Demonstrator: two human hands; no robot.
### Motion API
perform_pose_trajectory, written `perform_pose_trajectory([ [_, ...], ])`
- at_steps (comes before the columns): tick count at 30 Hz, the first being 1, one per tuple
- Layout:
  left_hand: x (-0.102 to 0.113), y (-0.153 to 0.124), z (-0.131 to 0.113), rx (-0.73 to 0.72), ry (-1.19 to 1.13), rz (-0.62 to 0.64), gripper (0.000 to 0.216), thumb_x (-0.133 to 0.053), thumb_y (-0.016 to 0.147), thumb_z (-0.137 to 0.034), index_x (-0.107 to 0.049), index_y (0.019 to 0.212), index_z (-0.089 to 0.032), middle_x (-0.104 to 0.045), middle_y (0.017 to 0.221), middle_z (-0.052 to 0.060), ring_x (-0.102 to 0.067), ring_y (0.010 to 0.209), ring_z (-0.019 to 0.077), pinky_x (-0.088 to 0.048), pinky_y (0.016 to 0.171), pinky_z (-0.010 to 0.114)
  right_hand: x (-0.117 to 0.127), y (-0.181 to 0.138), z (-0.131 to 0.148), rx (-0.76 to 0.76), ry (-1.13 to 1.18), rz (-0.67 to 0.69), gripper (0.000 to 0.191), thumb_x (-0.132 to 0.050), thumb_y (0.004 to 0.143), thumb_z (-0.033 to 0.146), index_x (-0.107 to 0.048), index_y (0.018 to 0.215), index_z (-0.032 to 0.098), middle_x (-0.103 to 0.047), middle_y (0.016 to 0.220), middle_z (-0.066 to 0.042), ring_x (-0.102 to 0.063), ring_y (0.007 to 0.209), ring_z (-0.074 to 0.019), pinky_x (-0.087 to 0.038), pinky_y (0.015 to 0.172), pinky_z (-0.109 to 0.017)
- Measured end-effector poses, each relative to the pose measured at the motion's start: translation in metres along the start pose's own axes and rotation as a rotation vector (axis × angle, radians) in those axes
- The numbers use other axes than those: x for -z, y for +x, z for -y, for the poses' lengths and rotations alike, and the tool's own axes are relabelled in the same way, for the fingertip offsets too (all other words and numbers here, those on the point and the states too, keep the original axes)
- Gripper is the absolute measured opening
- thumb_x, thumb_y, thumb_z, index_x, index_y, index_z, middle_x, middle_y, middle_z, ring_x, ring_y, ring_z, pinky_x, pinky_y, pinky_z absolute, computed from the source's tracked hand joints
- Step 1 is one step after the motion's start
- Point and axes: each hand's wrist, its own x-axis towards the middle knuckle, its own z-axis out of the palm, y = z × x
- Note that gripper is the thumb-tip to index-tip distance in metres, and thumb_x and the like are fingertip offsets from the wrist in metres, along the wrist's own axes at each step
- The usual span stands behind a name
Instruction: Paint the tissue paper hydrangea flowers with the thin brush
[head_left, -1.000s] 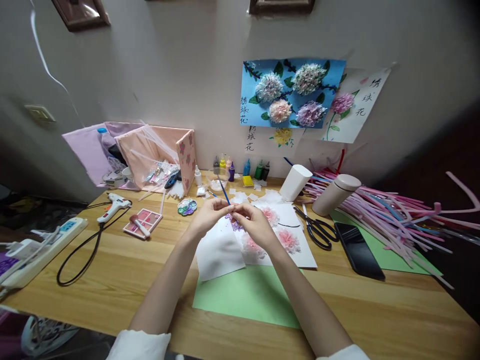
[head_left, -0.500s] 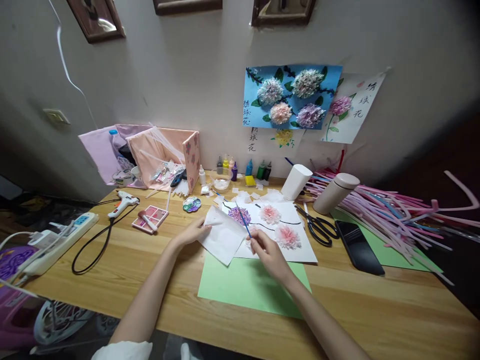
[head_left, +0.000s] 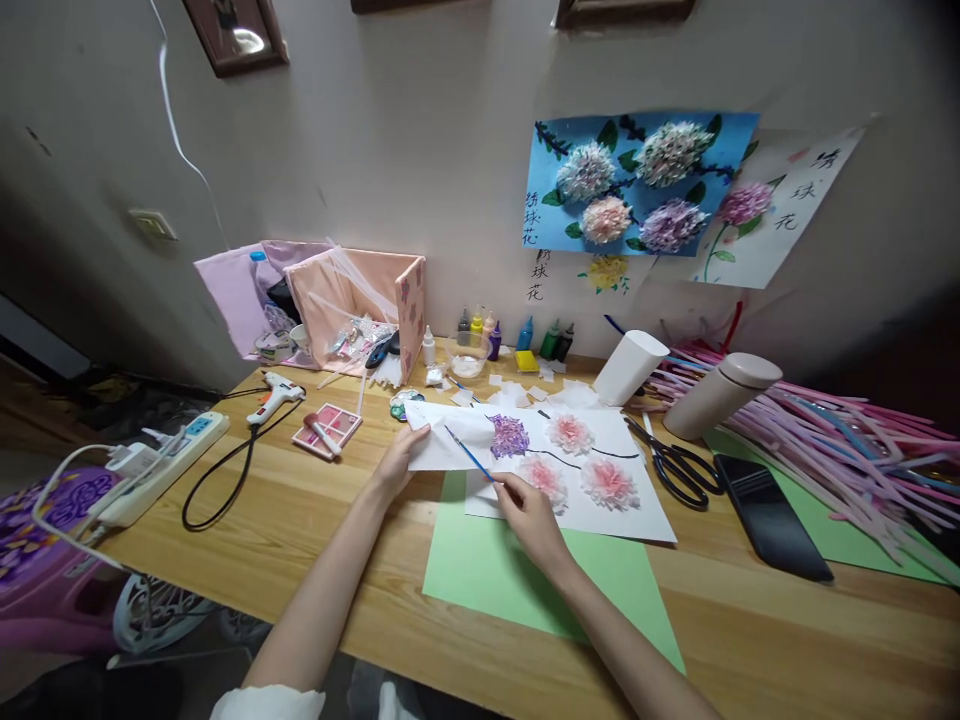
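My right hand [head_left: 527, 510] pinches a thin blue paintbrush [head_left: 469, 454] whose tip points up and left over a loose white paper [head_left: 448, 440]. My left hand [head_left: 399, 458] holds the left edge of that white paper, fingers closed on it. Beside it lies a white sheet [head_left: 637, 512] bearing one purple tissue flower [head_left: 509, 435] and three pink ones [head_left: 570, 432] with drawn black stems. A green sheet [head_left: 525, 575] lies under the papers, near the table's front.
Black scissors [head_left: 679, 468], a dark phone [head_left: 771, 514], a tipped white cup [head_left: 630, 366], a beige flask [head_left: 722, 394] and a pile of pink strips [head_left: 832, 430] lie to the right. Left: paint bottles [head_left: 525, 338], palette [head_left: 328, 430], glue gun [head_left: 274, 394], power strip [head_left: 161, 463], pink box [head_left: 360, 305].
My hands came apart and dropped to the table. The left took hold of the white paper and slid it up and left. The right lowered the brush beside the flowers.
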Motion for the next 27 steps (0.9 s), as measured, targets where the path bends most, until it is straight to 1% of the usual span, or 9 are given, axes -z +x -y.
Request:
perform_pose_trajectory([
  [3,-0.001,0.000,0.001,0.027,-0.017,0.002,0.025,-0.068,0.074,-0.021,-0.067,0.098,-0.011,-0.073,0.095,0.010,-0.069,0.085,0.0231,-0.053,0.068,0.026,0.004,0.000,-0.003,0.029,-0.022,-0.076,0.029,-0.051,0.086,0.037,-0.072,0.098,0.021,-0.072,0.089,-0.008,-0.061,0.076,-0.0220,-0.045,0.067,-0.033],
  [5,-0.002,0.000,0.002,0.046,-0.024,0.004,0.026,-0.067,0.075,-0.019,-0.067,0.099,-0.010,-0.073,0.096,0.011,-0.069,0.086,0.0230,-0.053,0.069,0.025,0.007,-0.001,-0.005,0.074,-0.040,-0.106,0.027,-0.052,0.086,0.034,-0.072,0.099,0.021,-0.072,0.092,-0.008,-0.062,0.080,-0.0227,-0.046,0.070,-0.035],
  [9,-0.002,0.002,0.004,0.081,-0.033,-0.002,0.026,-0.065,0.077,-0.019,-0.066,0.101,-0.009,-0.073,0.096,0.012,-0.069,0.088,0.0237,-0.054,0.073,0.027,0.013,-0.003,-0.007,0.175,-0.126,-0.164,0.025,-0.052,0.087,0.029,-0.071,0.101,0.024,-0.071,0.079,-0.006,-0.059,0.073,-0.0207,-0.046,0.073,-0.038],
  [14,0.001,0.005,0.006,0.113,-0.023,-0.022,0.023,-0.061,0.079,-0.018,-0.067,0.099,-0.009,-0.073,0.092,0.011,-0.069,0.088,0.0235,-0.055,0.077,0.029,0.015,-0.004,-0.007,0.275,-0.212,-0.206,0.023,-0.052,0.087,0.024,-0.071,0.101,0.028,-0.065,0.068,-0.001,-0.054,0.065,-0.0174,-0.043,0.086,-0.045],
  [16,0.002,0.006,0.006,0.112,-0.011,-0.023,0.022,-0.061,0.079,-0.019,-0.067,0.098,-0.009,-0.073,0.091,0.011,-0.069,0.089,0.0239,-0.055,0.078,0.029,0.016,-0.005,-0.008,0.293,-0.232,-0.212,0.023,-0.052,0.087,0.023,-0.071,0.100,0.028,-0.062,0.065,0.000,-0.052,0.064,-0.0170,-0.043,0.083,-0.043],
  [20,0.001,0.005,0.007,0.087,0.021,-0.016,0.024,-0.067,0.075,-0.022,-0.067,0.096,-0.010,-0.073,0.092,0.011,-0.069,0.087,0.0243,-0.054,0.078,0.029,0.019,-0.004,-0.009,0.332,-0.286,-0.226,0.025,-0.051,0.088,0.021,-0.071,0.101,0.027,-0.058,0.065,-0.002,-0.049,0.068,-0.0186,-0.043,0.069,-0.036],
  [24,-0.002,0.004,0.010,0.060,0.052,0.021,0.032,-0.074,0.069,-0.025,-0.067,0.097,-0.012,-0.073,0.098,0.011,-0.068,0.091,0.0256,-0.052,0.080,0.030,0.023,-0.004,-0.010,0.369,-0.353,-0.244,0.025,-0.051,0.088,0.020,-0.071,0.102,0.025,-0.055,0.066,-0.004,-0.046,0.072,-0.0202,-0.042,0.067,-0.034],
  [27,-0.002,0.003,0.011,0.042,0.066,0.049,0.038,-0.078,0.066,-0.027,-0.068,0.100,-0.013,-0.072,0.102,0.011,-0.067,0.094,0.0264,-0.050,0.083,0.030,0.025,-0.004,-0.008,0.389,-0.396,-0.245,0.024,-0.050,0.089,0.021,-0.071,0.101,0.022,-0.056,0.066,-0.005,-0.044,0.071,-0.0204,-0.041,0.066,-0.033],
])
